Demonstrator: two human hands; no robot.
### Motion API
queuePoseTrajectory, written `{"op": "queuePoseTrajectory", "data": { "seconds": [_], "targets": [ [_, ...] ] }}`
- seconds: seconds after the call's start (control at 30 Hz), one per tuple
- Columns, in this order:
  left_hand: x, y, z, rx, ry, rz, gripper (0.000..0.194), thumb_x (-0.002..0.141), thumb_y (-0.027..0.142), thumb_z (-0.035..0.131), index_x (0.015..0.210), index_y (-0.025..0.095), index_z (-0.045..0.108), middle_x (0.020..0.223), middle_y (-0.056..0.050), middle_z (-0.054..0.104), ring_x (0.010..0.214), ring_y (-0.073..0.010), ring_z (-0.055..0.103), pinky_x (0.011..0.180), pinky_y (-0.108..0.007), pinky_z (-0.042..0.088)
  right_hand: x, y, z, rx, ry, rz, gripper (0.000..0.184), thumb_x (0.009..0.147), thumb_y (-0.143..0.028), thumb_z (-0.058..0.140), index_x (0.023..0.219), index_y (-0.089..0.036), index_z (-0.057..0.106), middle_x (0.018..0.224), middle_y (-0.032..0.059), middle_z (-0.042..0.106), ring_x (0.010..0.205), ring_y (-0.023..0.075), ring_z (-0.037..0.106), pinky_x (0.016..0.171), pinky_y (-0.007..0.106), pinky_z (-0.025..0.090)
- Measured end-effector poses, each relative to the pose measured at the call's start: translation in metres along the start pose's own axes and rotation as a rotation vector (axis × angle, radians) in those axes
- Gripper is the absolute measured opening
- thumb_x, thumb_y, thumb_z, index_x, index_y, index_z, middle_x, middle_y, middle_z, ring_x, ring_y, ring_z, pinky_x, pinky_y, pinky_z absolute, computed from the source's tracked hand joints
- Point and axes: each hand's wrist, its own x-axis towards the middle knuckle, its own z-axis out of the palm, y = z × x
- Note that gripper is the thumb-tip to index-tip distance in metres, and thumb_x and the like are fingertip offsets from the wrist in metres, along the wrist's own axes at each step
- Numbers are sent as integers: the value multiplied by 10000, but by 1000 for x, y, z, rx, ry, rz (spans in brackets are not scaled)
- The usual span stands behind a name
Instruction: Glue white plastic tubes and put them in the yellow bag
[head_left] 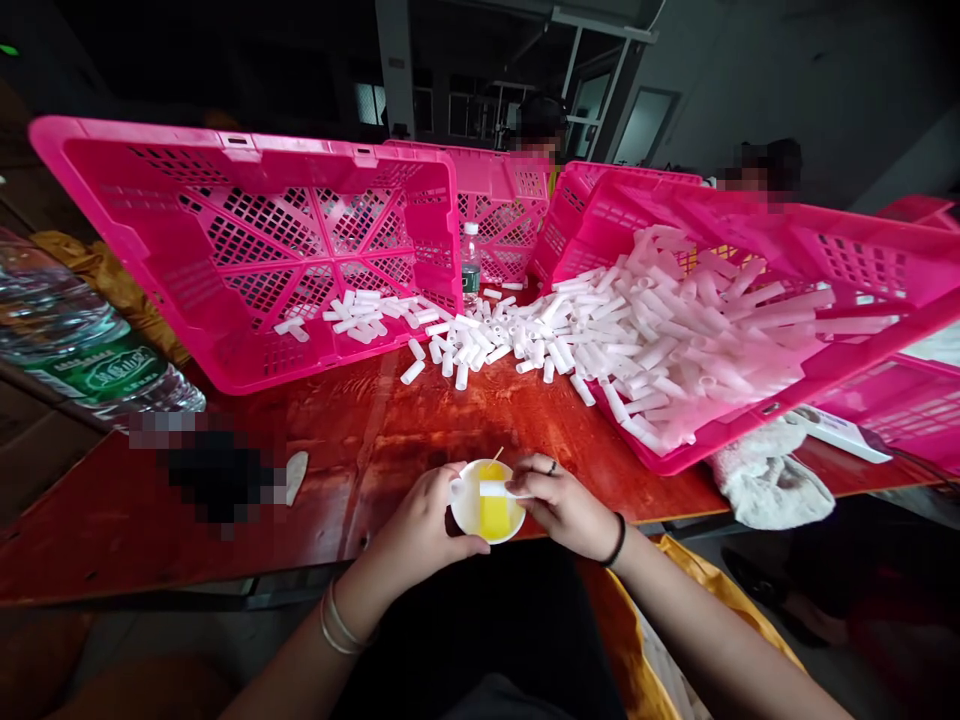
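Tipping the bowl (465,512) could spill its yellow contents (493,516) if the left hand (433,512), fingers clasping its rim, slips, and a loose pinch by the right hand (559,502) could drop the white tube (493,489) held over it; the right crate (735,430) holds heaped tubes (675,330), the left crate (300,147) a scattering.

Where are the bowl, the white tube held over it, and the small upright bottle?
Bowl (468,507), head view: bare inner wall.
White tube (493,489), head view: exposed side.
Small bottle (470,275), head view: its label.
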Motion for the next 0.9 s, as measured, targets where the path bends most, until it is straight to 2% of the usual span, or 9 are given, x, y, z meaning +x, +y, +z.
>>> {"op": "queuePoseTrajectory", "data": {
  "seconds": [0.1,0.17,0.27,0.33,0.47,0.53,0.7,0.8,0.9],
  "targets": [
    [1,-6,0,-24,-26,26,812,597,366,848,1272,236,415,1308,-139,521,1201,-313,514,1017,-501,418,-4,-2,2,150,19,172,204,918,-255,531,1105,-195,583,968,78,651,880,186,634,762,330,546],
    [1,-7,0,-32,-29,40,810,603,372,845,1276,238,414,1317,-139,516,1210,-315,508,1024,-506,412,-8,-4,2,119,31,226,197,933,-266,503,1087,-187,598,919,70,660,847,187,640,747,326,547],
    [1,-5,-1,-34,-29,44,802,606,369,844,1276,243,421,1326,-131,508,1222,-312,496,1036,-506,402,-13,-9,0,-61,11,82,171,923,-193,487,984,-191,646,977,96,623,909,203,608,805,356,529],
    [1,-4,-2,-37,-35,37,788,615,369,839,1274,243,424,1326,-127,508,1214,-305,504,1033,-498,410,-17,-12,-1,-87,-1,-9,183,912,-156,483,988,-198,644,1038,108,590,958,207,586,826,363,525],
    [1,-5,-2,-22,-34,50,782,620,379,836,1273,245,427,1330,-126,509,1217,-304,502,1033,-497,410,-22,-16,6,96,27,128,237,927,-213,503,1158,-206,555,980,76,628,866,180,634,761,322,561],
    [0,-6,-2,-11,-31,56,786,629,380,831,1283,244,417,1338,-127,505,1225,-301,495,1040,-496,403,-25,-18,10,64,71,164,268,938,-225,492,1199,-199,540,959,76,652,838,184,654,739,321,572],
    [0,-5,-1,-37,-18,67,778,632,396,827,1288,252,435,1340,-123,511,1229,-297,499,1033,-476,419,-33,-23,10,-218,11,-122,286,927,-133,477,1171,-194,611,1103,140,627,1038,235,612,877,389,535],
    [-1,-4,-1,-46,-10,67,793,625,405,827,1299,257,437,1337,-120,518,1223,-299,506,1029,-472,424,-36,-26,11,-149,84,13,310,915,-219,545,1221,-179,567,1094,141,643,1004,232,637,837,365,563],
    [0,-5,-1,-39,-12,73,782,618,401,832,1281,251,445,1334,-122,520,1229,-305,498,1035,-479,413,-38,-27,15,-112,184,133,266,904,-246,572,1164,-195,590,980,104,682,893,212,670,781,343,581]
  ]
}}
